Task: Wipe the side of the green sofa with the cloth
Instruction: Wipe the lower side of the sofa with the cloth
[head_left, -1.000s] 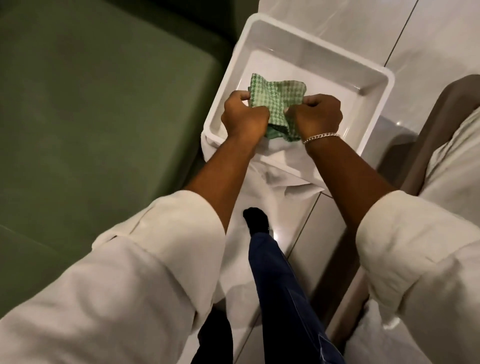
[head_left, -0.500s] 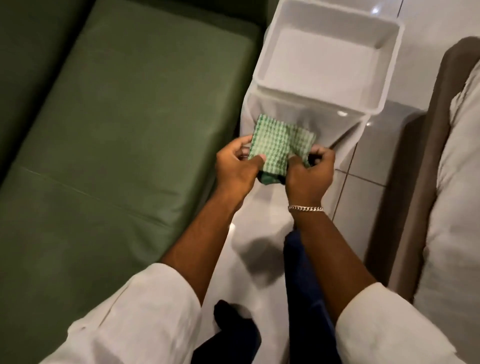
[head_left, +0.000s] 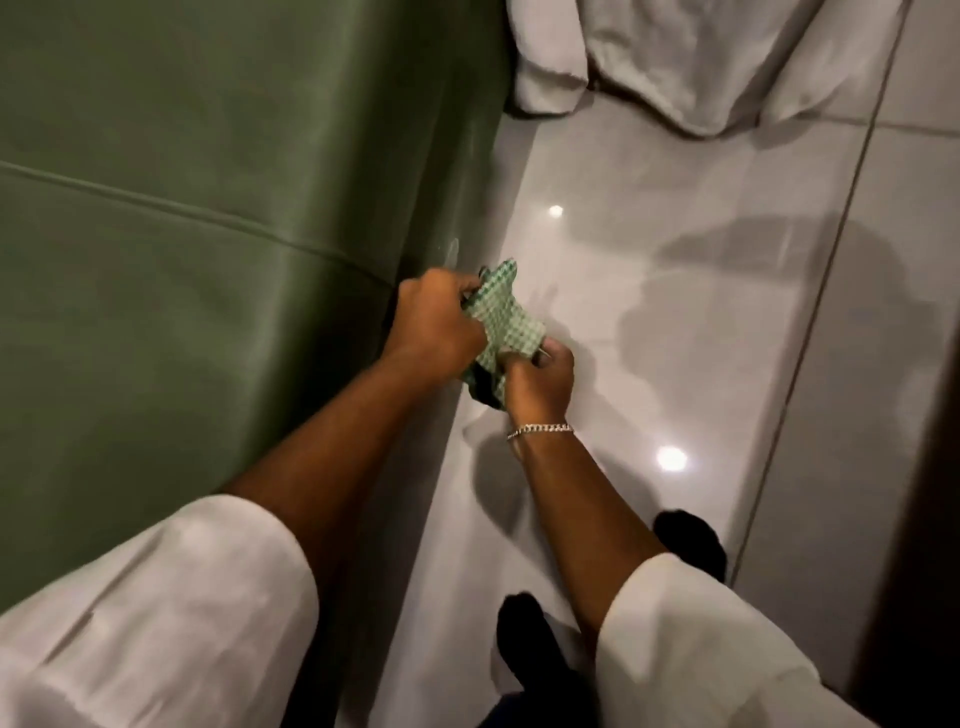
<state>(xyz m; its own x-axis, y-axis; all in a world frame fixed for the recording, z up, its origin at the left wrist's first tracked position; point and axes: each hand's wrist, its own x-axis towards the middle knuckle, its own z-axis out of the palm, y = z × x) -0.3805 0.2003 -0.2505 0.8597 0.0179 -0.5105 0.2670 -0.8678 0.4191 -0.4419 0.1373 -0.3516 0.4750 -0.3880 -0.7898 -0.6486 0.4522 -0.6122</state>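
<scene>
Prep step: cloth in both hands, no wiping yet.

Left hand (head_left: 436, 325) and right hand (head_left: 540, 379) both have fingers curled tight, pinching the green-and-white checked cloth (head_left: 506, 322) bunched between them, over the glossy grey tiled floor (head_left: 675, 312) just beside the lower side edge of the green leather-look sofa (head_left: 208, 208). Cloth looks apart from the sofa's side. Next move, I'd say: gather it into one hand, press flat on the side panel, stroke along it.

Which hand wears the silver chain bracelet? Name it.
The right hand: the silver chain bracelet circles its wrist, while the left hand has a bare wrist.
</scene>
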